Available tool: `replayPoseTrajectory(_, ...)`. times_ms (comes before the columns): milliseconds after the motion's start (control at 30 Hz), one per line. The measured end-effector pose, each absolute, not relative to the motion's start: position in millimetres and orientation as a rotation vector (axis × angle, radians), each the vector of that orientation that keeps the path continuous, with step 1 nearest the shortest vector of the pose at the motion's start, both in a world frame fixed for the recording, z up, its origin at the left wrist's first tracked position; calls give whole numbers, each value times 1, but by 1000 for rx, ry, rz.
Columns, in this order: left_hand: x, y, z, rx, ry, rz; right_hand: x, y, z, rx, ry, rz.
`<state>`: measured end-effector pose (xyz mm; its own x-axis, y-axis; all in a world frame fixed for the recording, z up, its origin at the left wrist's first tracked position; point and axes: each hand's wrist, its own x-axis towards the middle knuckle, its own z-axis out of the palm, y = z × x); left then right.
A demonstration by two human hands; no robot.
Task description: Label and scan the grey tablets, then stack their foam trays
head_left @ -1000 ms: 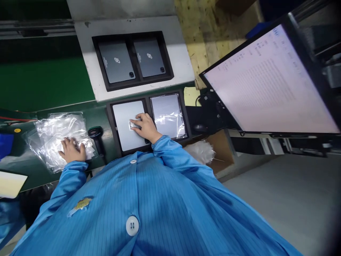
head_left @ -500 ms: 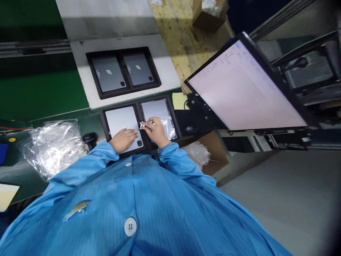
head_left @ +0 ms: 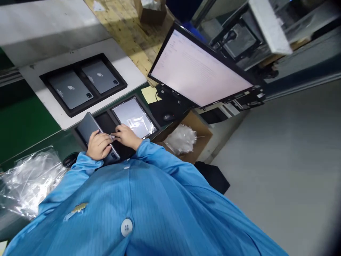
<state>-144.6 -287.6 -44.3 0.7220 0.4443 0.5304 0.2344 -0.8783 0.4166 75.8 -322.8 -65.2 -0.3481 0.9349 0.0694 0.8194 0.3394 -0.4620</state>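
Note:
My left hand (head_left: 98, 145) grips a grey tablet (head_left: 89, 128) and tilts it up out of the left slot of the near black tray (head_left: 106, 122). My right hand (head_left: 125, 136) touches the tablet's right edge and pinches a small white label (head_left: 113, 136). A second tablet wrapped in clear plastic (head_left: 134, 117) lies flat in the tray's right slot. Both sleeves are blue.
A farther black tray (head_left: 82, 84) on a white plate holds two dark tablets. A lit monitor (head_left: 195, 73) stands to the right above a mouse (head_left: 168, 116). Clear plastic bags (head_left: 28, 181) lie left. A cardboard box with plastic (head_left: 183, 139) sits below the bench. A scanner (head_left: 69, 159) stands near my left sleeve.
My left hand left the bags, came to the left tablet and lifted it up on edge. My right hand peeled a label off it and stays beside it. My head has turned right.

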Motion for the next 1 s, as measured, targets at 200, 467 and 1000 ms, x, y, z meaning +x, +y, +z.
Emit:
replayPoseTrajectory(200,-140,-296,-49,2685,655,779,60,-310,-60,-1488,-2412,572)
replayPoseTrajectory(467,-109,-303,-61,2483,921,147,199,-365,-43,-1594,-1922,442)
replayPoseTrajectory(1000,99,-328,-45,2241,1328,-81,301,-361,-41,-1615,-1722,479)
